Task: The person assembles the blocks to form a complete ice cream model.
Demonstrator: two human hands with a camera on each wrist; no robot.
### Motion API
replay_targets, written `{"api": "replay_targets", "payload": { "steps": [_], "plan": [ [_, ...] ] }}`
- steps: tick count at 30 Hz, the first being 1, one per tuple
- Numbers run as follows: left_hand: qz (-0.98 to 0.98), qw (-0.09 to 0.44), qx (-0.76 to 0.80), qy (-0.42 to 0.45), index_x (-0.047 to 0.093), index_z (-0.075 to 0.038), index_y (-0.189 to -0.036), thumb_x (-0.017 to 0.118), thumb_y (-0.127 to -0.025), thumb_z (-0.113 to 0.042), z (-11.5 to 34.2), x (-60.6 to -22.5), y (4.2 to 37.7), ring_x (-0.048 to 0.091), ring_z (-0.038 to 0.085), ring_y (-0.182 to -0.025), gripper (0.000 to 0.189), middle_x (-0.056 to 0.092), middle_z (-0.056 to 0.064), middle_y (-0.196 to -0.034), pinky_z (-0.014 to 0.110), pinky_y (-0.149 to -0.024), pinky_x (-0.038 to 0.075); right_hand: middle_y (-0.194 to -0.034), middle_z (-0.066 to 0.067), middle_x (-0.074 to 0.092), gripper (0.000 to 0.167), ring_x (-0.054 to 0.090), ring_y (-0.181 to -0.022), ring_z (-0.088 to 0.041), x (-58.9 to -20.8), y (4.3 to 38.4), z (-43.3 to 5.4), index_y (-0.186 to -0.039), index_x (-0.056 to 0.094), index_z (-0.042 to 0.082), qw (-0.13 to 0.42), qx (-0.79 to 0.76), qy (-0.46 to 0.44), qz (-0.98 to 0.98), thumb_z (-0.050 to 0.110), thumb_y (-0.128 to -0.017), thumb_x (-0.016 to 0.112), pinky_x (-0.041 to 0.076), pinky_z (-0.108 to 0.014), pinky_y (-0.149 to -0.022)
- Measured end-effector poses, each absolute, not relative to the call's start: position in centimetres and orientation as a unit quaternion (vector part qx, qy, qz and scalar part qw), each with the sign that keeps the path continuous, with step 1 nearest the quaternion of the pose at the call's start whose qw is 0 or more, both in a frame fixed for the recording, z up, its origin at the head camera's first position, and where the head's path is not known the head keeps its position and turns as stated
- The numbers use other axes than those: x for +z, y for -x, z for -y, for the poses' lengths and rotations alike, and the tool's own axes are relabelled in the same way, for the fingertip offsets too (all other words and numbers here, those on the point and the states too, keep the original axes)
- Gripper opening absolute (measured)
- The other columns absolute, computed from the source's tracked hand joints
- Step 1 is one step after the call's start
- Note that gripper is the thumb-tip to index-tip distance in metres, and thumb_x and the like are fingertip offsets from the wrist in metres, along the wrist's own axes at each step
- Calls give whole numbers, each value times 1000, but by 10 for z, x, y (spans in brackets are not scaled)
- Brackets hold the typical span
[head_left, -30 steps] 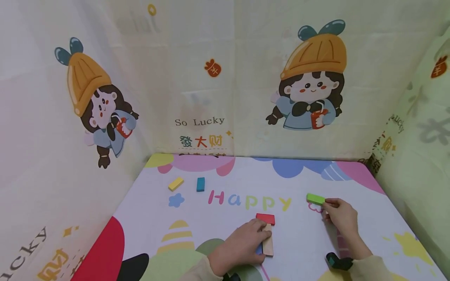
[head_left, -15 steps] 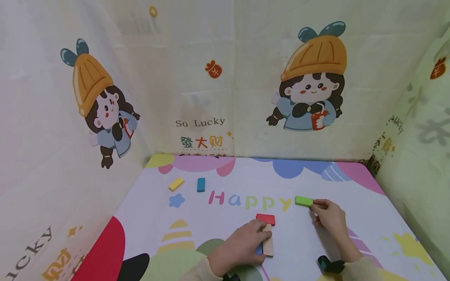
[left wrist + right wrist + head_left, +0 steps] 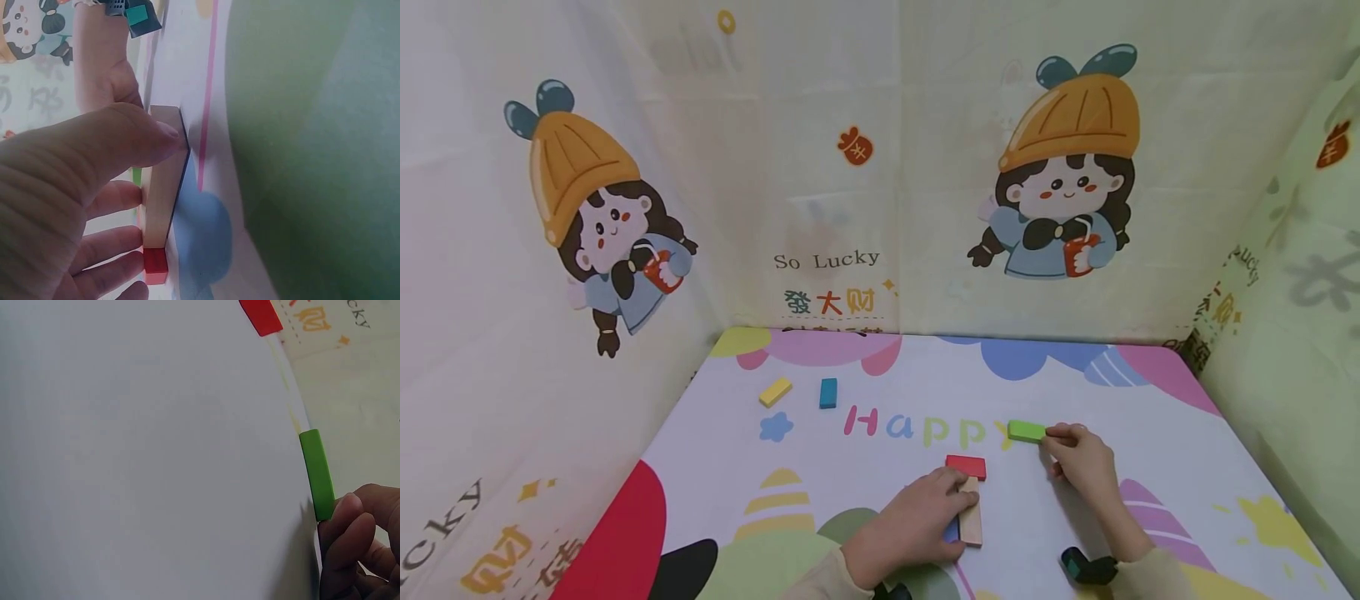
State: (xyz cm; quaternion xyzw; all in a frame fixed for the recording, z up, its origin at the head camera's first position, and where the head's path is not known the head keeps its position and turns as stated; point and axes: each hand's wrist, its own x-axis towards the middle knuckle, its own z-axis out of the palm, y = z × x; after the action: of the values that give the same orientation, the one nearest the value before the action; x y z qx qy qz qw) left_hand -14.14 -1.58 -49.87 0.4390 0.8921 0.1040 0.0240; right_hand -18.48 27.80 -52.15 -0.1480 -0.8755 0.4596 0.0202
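A big cream cloth wall (image 3: 925, 108) stands behind both hands, with a cartoon girl in an orange hat (image 3: 1060, 192) on it. The white table (image 3: 715, 467) is under the hands. The word "Happy" (image 3: 898, 425) is printed on it, farther off than the left hand. The left hand (image 3: 917, 521) pinches a plain wooden block (image 3: 971, 521) between its thumb and fingers. The right hand (image 3: 1082, 467) pinches one end of a green block (image 3: 1026, 432) with its fingertips. A black gadget (image 3: 1088, 567) sits at the right wrist. The green block sticks out to the left of the right hand, over the "y". I can't tell if it touches the table. A red block (image 3: 966, 467) is just past the left fingertips, against the wooden block's far end. A teal block (image 3: 828, 393) and a yellow block (image 3: 776, 392) lie well beyond the left hand, off to its left. A bit of blue block (image 3: 952, 532) peeks out by the left palm, beside the wooden one.
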Motion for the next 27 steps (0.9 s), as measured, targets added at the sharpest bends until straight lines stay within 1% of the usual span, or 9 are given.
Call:
{"api": "replay_targets", "payload": {
  "steps": [5, 10, 17, 27],
  "plan": [
    [-894, 30, 103, -435, 63, -23, -141, 79, -88, -39, 16, -500, 141, 49, 11, -129, 57, 53, -1, -144, 23, -106, 48, -95, -13, 74, 38, 62, -53, -15, -525, 187, -271, -123, 67, -5, 25, 455, 130, 881, 19, -94, 69, 50, -27, -50],
    [-894, 29, 101, -435, 63, -23, -141, 78, -89, -40, 15, -503, 140, 50, 11, -128, 57, 53, -1, -144, 22, -105, 48, -93, -12, 75, 37, 62, -52, -15, -528, 187, -262, -122, 68, -5, 26, 462, 117, 879, 18, -93, 70, 50, -27, -49],
    [-898, 67, 106, -422, 60, -26, -145, 77, -90, -43, 15, -507, 142, 48, 10, -130, 60, 50, -4, -148, 25, -107, 48, -89, -7, 73, 35, 61, -52, -16, -530, 185, -245, -120, 70, -2, 13, 457, 117, 882, 20, -92, 72, 47, -28, -49],
    [-897, 55, 111, -424, 61, -25, -143, 78, -89, -42, 13, -507, 143, 49, 10, -130, 58, 51, -4, -146, 25, -107, 48, -91, -8, 74, 34, 61, -51, -15, -528, 189, -231, -117, 71, -1, 12, 467, 116, 876, 21, -91, 75, 47, -28, -49]
  ]
}}
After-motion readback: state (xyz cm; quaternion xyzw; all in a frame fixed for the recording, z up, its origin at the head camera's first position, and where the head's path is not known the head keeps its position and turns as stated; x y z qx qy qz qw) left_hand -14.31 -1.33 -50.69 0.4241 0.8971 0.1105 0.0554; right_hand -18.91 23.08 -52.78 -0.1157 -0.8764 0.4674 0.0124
